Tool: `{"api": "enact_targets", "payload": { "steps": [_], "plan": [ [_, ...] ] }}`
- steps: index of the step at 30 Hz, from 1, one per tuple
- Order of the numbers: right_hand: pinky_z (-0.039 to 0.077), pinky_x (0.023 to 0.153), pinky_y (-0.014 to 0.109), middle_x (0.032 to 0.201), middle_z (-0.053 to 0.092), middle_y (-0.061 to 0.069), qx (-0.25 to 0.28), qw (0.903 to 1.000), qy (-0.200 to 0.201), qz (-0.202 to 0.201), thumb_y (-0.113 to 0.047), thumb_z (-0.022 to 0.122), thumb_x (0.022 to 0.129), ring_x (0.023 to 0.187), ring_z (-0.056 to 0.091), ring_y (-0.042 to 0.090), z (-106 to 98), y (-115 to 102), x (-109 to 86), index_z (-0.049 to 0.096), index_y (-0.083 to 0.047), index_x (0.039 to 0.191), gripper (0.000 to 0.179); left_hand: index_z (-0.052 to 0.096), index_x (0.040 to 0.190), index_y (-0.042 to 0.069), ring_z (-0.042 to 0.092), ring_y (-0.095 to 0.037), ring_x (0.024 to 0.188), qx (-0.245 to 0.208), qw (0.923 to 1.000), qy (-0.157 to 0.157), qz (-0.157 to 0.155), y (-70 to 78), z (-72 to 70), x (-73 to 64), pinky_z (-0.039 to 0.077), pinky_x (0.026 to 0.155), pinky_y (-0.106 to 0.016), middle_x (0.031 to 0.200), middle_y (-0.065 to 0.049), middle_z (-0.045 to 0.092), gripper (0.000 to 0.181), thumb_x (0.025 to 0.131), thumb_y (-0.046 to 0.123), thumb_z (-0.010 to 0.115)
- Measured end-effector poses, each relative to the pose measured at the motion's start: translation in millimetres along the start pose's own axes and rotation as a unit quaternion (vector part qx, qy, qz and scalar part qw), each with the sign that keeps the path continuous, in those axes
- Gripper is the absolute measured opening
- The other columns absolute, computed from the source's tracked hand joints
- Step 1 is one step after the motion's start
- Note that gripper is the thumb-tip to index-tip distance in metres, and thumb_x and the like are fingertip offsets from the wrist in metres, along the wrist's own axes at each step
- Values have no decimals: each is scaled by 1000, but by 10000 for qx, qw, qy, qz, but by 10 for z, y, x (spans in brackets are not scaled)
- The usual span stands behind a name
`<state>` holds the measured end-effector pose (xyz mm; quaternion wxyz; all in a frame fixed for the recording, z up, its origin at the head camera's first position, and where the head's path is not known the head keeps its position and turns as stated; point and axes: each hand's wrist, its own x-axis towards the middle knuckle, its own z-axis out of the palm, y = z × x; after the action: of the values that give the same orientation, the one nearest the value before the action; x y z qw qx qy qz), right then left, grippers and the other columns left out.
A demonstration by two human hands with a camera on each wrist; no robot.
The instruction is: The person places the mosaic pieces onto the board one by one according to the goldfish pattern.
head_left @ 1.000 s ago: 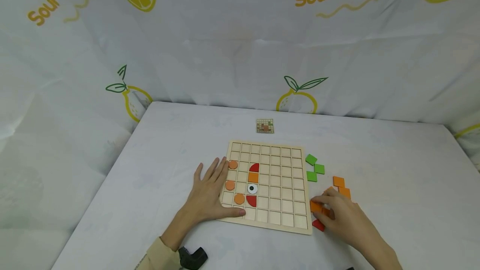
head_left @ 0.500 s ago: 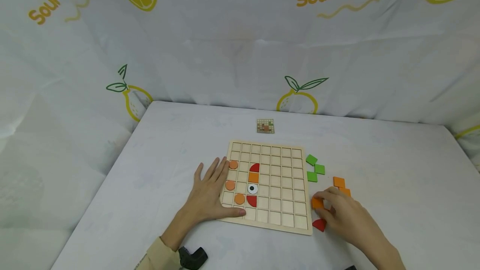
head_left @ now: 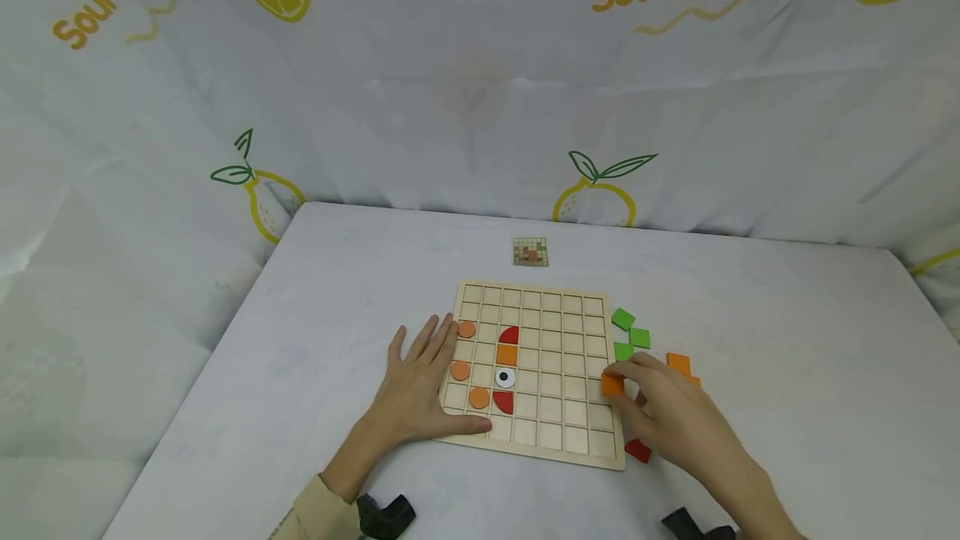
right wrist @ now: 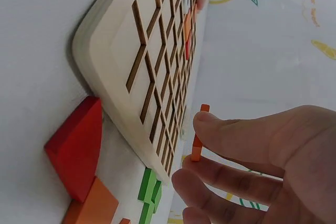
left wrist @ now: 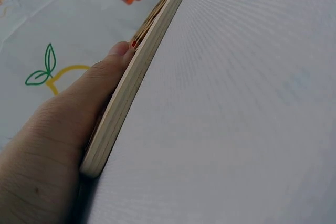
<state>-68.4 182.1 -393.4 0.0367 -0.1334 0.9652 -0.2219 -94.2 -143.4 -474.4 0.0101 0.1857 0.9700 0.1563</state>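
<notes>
A wooden grid board (head_left: 551, 340) lies on the table, holding several orange discs (head_left: 478, 397), two red quarter-circle tiles (head_left: 503, 402), an orange square (head_left: 507, 354) and a white eye tile (head_left: 505, 377). My left hand (head_left: 416, 390) rests along the board's left side with straight fingers, its thumb over the front left corner. Between thumb and fingertips, my right hand (head_left: 678, 407) pinches an orange square tile (right wrist: 197, 148). That tile is held on edge above the board's right border, apart from the cells in the right wrist view.
Right of the board lie green tiles (head_left: 622, 319), loose orange tiles (head_left: 678, 363) and a red piece (head_left: 638, 450). A small pattern card (head_left: 530, 252) sits behind the board. Dark wrist devices (head_left: 386, 517) show at the front. A lemon-print cloth (head_left: 465, 107) hangs behind.
My right hand has lifted the orange square tile from the loose pieces and moved it left, over the board's right edge. The left hand stays where it was.
</notes>
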Motion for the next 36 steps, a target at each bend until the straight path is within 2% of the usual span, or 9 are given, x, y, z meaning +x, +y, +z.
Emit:
{"api": "enact_targets", "payload": {
  "steps": [8, 12, 15, 19, 24, 36],
  "plan": [
    [44, 53, 18, 114, 72, 6, -27, 9998, 30, -174, -11, 79, 87, 73, 58, 5, -4, -108, 107, 74, -5, 118, 31, 16, 164, 9, 14, -29, 162, 13, 10000, 35, 12, -1, 4, -3, 3, 124, -69, 173, -6, 16, 136, 64, 86, 66],
    [44, 55, 18, 107, 71, 2, 27, 9998, -43, -205, -11, 78, 88, 73, 59, 5, 0, -178, 173, 74, -5, 118, 31, 16, 164, 9, 13, -30, 162, 33, 10000, 34, 13, -3, 8, -4, 3, 124, -69, 173, -6, 16, 136, 64, 86, 66],
    [45, 57, 18, 108, 72, 1, 17, 9998, -39, -215, -11, 79, 88, 73, 58, 5, 9, -237, 220, 75, -7, 117, 29, 16, 164, 9, 13, -30, 162, 19, 10000, 38, 17, -1, 6, -5, 3, 124, -69, 173, -6, 16, 136, 64, 85, 67],
    [46, 58, 19, 109, 73, 2, -38, 9998, -15, -192, -13, 79, 88, 72, 58, 5, 25, -316, 278, 75, -7, 116, 29, 16, 164, 8, 13, -30, 162, -2, 10000, 23, 8, 5, -1, -5, 3, 124, -69, 173, -6, 16, 136, 64, 85, 67],
    [45, 57, 19, 101, 72, 2, -70, 9995, 59, -289, -13, 80, 87, 70, 56, 6, 60, -395, 349, 76, -6, 114, 29, 16, 164, 8, 13, -30, 162, -23, 10000, 7, -4, 9, -5, -6, 3, 124, -69, 173, -7, 15, 136, 64, 85, 67],
    [47, 60, 19, 100, 71, 3, 164, 9985, 114, -508, -12, 79, 88, 72, 58, 8, 142, -541, 507, 75, -5, 115, 28, 17, 164, 8, 14, -30, 162, -2, 10000, 31, 16, 12, -4, -2, 3, 124, -69, 173, -7, 15, 136, 64, 84, 67]
  ]
}}
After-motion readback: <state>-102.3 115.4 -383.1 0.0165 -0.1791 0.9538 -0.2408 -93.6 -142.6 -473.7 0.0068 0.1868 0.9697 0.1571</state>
